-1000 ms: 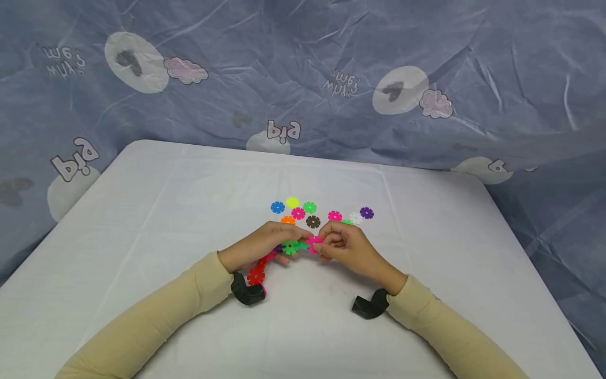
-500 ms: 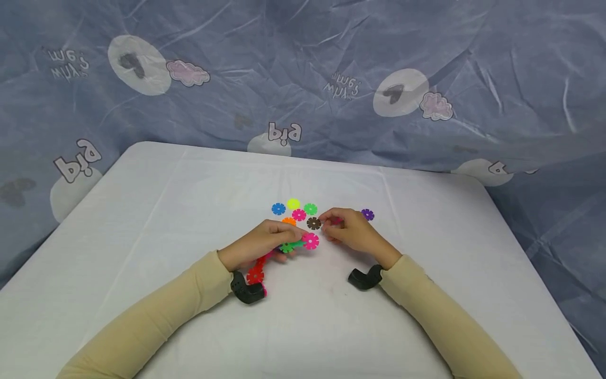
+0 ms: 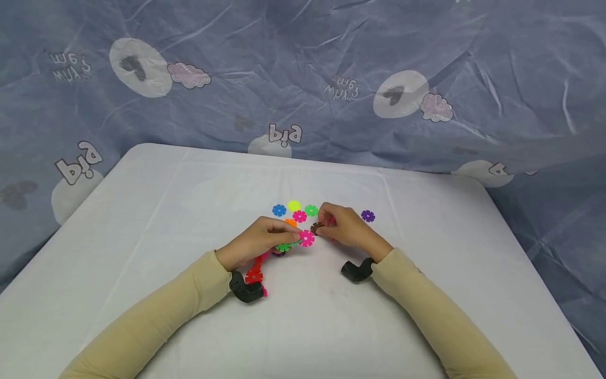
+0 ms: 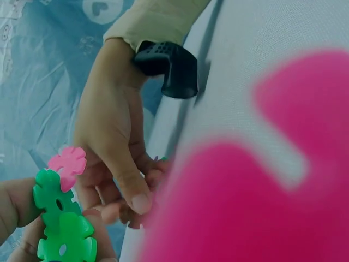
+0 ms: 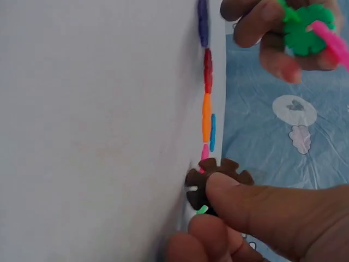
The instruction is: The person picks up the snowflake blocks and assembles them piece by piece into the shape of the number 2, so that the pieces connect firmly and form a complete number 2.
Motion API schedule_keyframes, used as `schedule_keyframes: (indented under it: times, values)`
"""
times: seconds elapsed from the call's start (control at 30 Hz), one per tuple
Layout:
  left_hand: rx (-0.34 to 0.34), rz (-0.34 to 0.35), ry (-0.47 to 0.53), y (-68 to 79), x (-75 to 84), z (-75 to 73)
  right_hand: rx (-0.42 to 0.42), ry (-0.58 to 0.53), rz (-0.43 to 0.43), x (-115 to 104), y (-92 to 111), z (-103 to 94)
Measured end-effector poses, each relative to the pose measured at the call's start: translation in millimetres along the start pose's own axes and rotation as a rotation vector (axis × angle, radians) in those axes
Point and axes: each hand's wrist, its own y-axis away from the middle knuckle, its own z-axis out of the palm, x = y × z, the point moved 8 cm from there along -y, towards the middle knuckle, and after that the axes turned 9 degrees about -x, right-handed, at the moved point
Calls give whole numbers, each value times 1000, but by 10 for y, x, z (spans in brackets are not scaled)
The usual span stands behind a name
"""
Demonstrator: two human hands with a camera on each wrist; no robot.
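Observation:
My left hand (image 3: 262, 239) pinches a chain of notched plastic snowflake discs near its right end. A pink snowflake disc (image 3: 306, 238) forms that end, joined to green discs (image 4: 66, 240). Red discs (image 3: 254, 276) of the chain trail down beside the left wrist, and part of the chain is hidden under the hand. Close to the pink end, my right hand (image 3: 349, 226) pinches a brown snowflake disc (image 5: 218, 168) between thumb and fingers. In the head view the brown disc looks tilted and stands just beyond the pink one.
Loose discs lie behind the hands: blue (image 3: 279, 210), yellow (image 3: 294, 205), light green (image 3: 311, 210), pink (image 3: 299, 216) and orange (image 3: 291, 223). A purple disc (image 3: 368, 216) lies right of the right hand, which hides others. Black wrist cameras (image 3: 358, 270) hang below both wrists.
The right hand has let go of the chain's pink end, moved back and picked the brown disc off the table. The left hand has shifted slightly left with the chain.

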Motion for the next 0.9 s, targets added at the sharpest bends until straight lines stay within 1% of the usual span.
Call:
schedule_keyframes:
  times: [0.1, 0.3, 0.4, 0.57, 0.7, 0.9]
  values:
    - [-4, -6, -15, 2, 14, 9, 49, -44, -69, -29, 154, -51]
    - [-1, -3, -3, 10, 37, 31, 115, -275, -200, -116, 446, -103]
    - [-3, 0, 14, 14, 41, 47, 131, -346, -270, -157, 534, -59]
    - [-5, 7, 24, 16, 33, 64, 139, -382, -364, -205, 575, 32]
    - [8, 4, 19, 22, 22, 59, 139, -421, -393, -194, 566, 68]
    - [21, -18, 0, 10, 3, 56, 142, -466, -430, -176, 567, 77]
